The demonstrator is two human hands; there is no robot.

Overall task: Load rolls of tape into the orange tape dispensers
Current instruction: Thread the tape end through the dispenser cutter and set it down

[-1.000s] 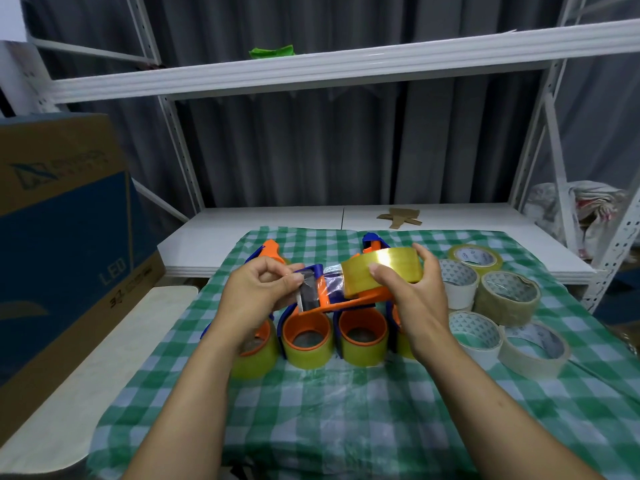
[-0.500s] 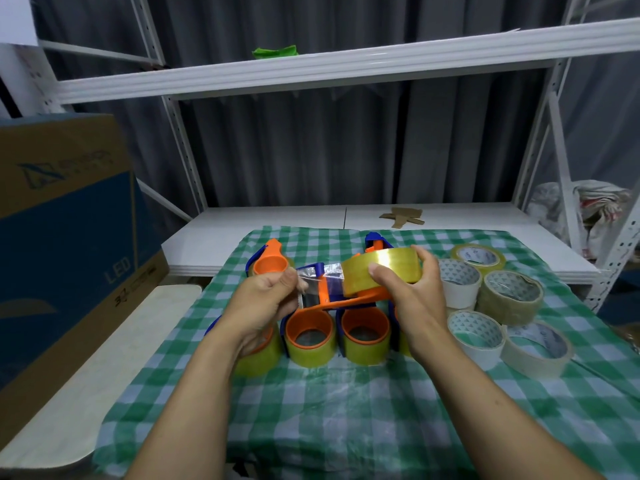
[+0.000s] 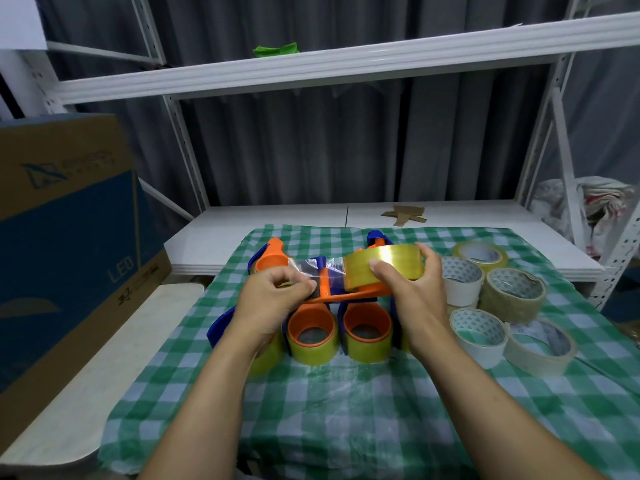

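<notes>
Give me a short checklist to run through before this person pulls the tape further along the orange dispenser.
1. Roll held firmly: the right hand grips the yellow tape roll. Ok.
2. Free end secured: the left hand pinches the clear tape strip. Ok.
3. Strip smooth: it looks crinkled near the roll. Not ok.
4. Roll fully seated on the orange dispenser: the hub is hidden. Cannot tell.
5. Strip threaded correctly past the blue guide: too small to judge. Cannot tell.
6. More rolls at hand: spare tape rolls sit on the checked cloth, right of the right hand. Ok.
</notes>
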